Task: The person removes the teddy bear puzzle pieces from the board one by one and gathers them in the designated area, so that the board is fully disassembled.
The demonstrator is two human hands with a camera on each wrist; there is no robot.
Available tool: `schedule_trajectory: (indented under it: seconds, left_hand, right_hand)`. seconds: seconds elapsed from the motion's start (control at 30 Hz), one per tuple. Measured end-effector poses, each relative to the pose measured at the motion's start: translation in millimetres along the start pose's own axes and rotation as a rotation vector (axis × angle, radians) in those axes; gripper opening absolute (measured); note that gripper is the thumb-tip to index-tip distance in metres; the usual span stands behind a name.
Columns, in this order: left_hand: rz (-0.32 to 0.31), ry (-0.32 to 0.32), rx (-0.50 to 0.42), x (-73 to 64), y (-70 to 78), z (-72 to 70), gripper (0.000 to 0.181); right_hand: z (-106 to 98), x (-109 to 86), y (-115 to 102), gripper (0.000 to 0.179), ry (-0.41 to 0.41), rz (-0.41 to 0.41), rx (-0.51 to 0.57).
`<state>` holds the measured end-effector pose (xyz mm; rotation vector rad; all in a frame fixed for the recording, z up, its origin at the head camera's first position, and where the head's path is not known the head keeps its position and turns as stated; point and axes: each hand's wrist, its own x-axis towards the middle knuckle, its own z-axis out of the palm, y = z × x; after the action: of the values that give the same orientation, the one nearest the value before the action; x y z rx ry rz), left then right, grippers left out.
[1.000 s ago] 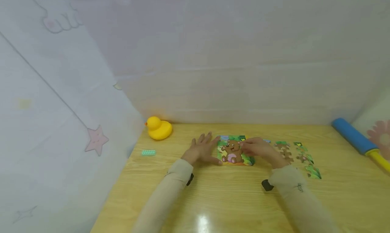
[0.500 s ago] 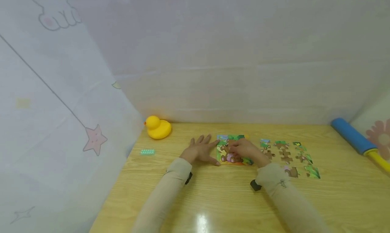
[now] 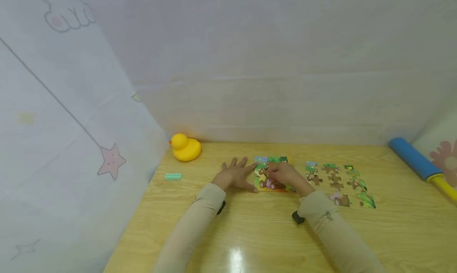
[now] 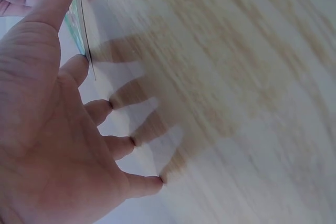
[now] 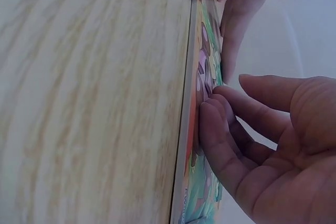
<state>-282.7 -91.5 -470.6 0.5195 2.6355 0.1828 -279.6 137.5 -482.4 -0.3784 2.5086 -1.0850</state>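
Observation:
A bear jigsaw puzzle board lies flat on the wooden table. My left hand rests beside its left edge with fingers spread; thumb and forefinger touch the board's edge. In the left wrist view, the other fingertips stand on the tabletop. Bent fingers of my right hand press on the middle of the bear picture, covering part of it. The right wrist view has those fingertips on the puzzle's surface, while the thumb is held away from it.
Several loose jigsaw pieces are laid out right of the board. A yellow toy duck sits at the back left, with a small mint-green studded block nearer. A blue and yellow tube lies at the far right. White cloth hangs behind.
My right hand has moved left from the board's right side to its middle, uncovering loose pieces at the right. The left hand has stayed in place.

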Motion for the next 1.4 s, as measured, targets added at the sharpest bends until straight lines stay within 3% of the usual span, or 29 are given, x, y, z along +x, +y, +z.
schedule_trajectory:
  seconds: [0.2, 0.53, 0.8, 1.1, 1.27, 1.4]
  left_hand:
    - [-0.002, 0.002, 0.002, 1.2, 0.2, 0.5, 0.106]
    - [-0.005, 0.003, 0.006, 2.3, 0.4, 0.6, 0.105]
    - [-0.005, -0.002, 0.005, 2.7, 0.0, 1.6, 0.106]
    - [-0.019, 0.003, -0.006, 3.6, -0.8, 2.8, 0.104]
    - [-0.007, 0.010, -0.021, 2.5, -0.3, 2.4, 0.105]
    - [-0.001, 0.012, -0.016, 2.2, -0.3, 2.1, 0.105]
  right_hand:
    - [1, -2.8, -4, 0.027, 0.021, -0.065, -0.145]
    - [1, -4.0, -4, 0.032, 0.047, -0.035, -0.115]
    - [6, -6.5, -4, 0.019, 0.053, 0.034, 0.071]
    - [11, -8.3, -3, 0.016, 0.059, -0.019, 0.191]
    - [11, -9.6, 2, 0.023, 0.057, 0.014, 0.315]
    - [6, -13.6, 9, 0.030, 0.056, 0.085, 0.435]
